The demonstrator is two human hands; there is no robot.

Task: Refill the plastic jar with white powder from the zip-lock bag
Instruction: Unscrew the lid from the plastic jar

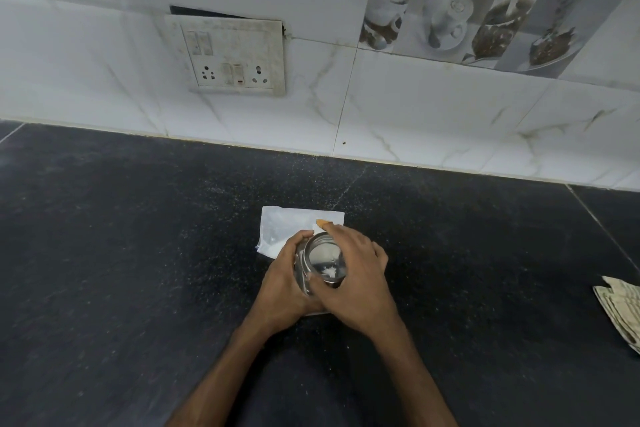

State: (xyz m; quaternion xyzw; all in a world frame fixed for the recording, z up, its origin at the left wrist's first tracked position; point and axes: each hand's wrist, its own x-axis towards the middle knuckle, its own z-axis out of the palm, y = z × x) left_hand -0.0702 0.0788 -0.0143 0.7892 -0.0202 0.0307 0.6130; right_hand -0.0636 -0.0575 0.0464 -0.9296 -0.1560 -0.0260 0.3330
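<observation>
Plastic jar (pixel 323 258) holds a little white powder (pixel 329 270).

Head view, sole camera | is looking forward and down onto tabletop (pixel 138 253) | is facing tiled wall (pixel 415 107) | is sitting close above left hand (pixel 284 288) and right hand (pixel 356 276)

Clear plastic jar (pixel 320 262) held mouth-up over the dark counter (pixel 138 253), zip-lock bag (pixel 294 224) flat behind it.
Seen from above, the jar is nearly empty, with a small clump of white powder (pixel 329 272) at its bottom. The left hand (pixel 282 282) grips its left side and the right hand (pixel 356 282) wraps its right side. The whitish bag lies flat, its near part hidden by the jar.
</observation>
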